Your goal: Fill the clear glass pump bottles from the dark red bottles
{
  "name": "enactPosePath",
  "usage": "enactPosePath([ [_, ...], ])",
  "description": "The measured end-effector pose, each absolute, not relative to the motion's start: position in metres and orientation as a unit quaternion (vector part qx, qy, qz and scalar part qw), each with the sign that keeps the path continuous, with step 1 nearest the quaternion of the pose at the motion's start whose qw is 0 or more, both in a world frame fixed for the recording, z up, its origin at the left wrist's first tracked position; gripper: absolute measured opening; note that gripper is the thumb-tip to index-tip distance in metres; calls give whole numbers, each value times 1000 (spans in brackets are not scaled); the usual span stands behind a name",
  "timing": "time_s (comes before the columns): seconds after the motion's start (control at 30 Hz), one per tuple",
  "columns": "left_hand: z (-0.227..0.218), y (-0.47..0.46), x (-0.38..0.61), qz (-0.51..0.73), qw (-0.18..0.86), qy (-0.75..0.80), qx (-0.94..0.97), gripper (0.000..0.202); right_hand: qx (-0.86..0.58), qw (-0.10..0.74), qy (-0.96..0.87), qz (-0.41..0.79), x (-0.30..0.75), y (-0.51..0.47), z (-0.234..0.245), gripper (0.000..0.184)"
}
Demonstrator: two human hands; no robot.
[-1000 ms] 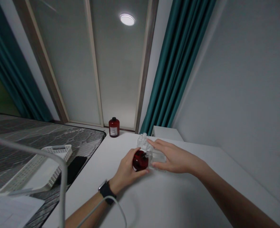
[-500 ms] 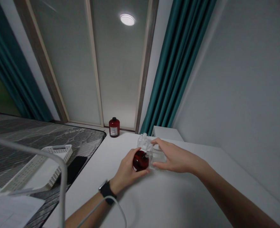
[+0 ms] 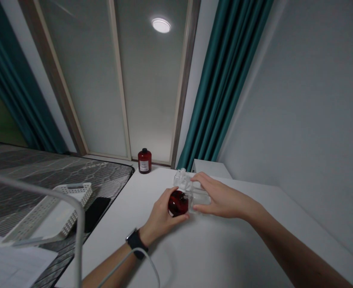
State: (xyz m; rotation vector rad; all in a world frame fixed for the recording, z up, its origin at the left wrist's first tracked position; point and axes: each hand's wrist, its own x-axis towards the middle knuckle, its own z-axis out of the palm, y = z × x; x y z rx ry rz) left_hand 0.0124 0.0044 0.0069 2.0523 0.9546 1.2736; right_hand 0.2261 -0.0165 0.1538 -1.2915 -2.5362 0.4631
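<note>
My left hand (image 3: pixel 160 218), a dark watch on its wrist, is wrapped round a small dark red bottle (image 3: pixel 178 203) held low over the white table (image 3: pixel 212 256). My right hand (image 3: pixel 221 198) grips a clear plastic bag or wrapper (image 3: pixel 191 189) right beside the bottle, thumb under it and fingers curled over its top. The bottle's end touches or sits in the clear plastic. A second dark red bottle (image 3: pixel 144 161) with a white label stands upright at the table's far edge.
A white perforated basket (image 3: pixel 48 214) and a black phone (image 3: pixel 94 212) lie on the grey patterned mat (image 3: pixel 44 176) to the left. White paper (image 3: pixel 11 266) sits at the bottom left. A white cable (image 3: pixel 80 224) arcs close to the camera. Teal curtains flank the window; a grey wall is at the right.
My right hand's fingers have curled from stretched flat to a grip over the clear plastic. The left hand and the red bottle have hardly moved.
</note>
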Motion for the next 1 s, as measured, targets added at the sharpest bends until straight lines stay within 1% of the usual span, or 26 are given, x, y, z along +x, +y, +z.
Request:
enactPosePath([
  [0.33, 9, 4, 13, 477, 278, 357, 754, 74, -428, 139, -878, 166, 226, -14, 154, 59],
  [0.6, 11, 3, 14, 485, 280, 359, 747, 73, -429, 140, -878, 161, 230, -13, 150, 66],
  [0.73, 11, 2, 14, 488, 289, 360, 741, 73, -410, 154, -886, 154, 231, -11, 148, 66],
  [1.0, 14, 0, 15, 489, 311, 362, 730, 71, -417, 149, -884, 151, 230, -12, 149, 68],
])
